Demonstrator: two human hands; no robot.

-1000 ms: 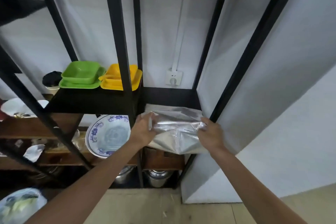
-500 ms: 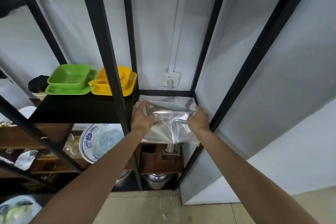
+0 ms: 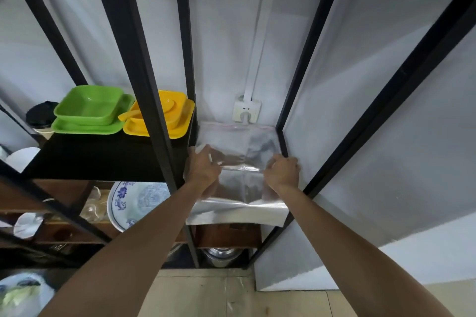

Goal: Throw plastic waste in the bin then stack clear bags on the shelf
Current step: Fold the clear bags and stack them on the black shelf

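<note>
Up close from the head view, the left hand (image 3: 204,167) and right hand (image 3: 282,171) each pinch the stack of clear zip bags (image 3: 239,152) lying on the black shelf (image 3: 279,134). Its front edge overhangs; released now, the slippery plastic could slide off.

Shelf frame (image 3: 144,85): black. Clear bags (image 3: 237,147): transparent with a red strip along the top edge. Square dishes: green (image 3: 87,108) and yellow (image 3: 177,116). Round plate (image 3: 134,203): white with a blue floral border pattern. Wall socket (image 3: 246,110): white. Lower shelf boards (image 3: 229,235): brown.
</note>
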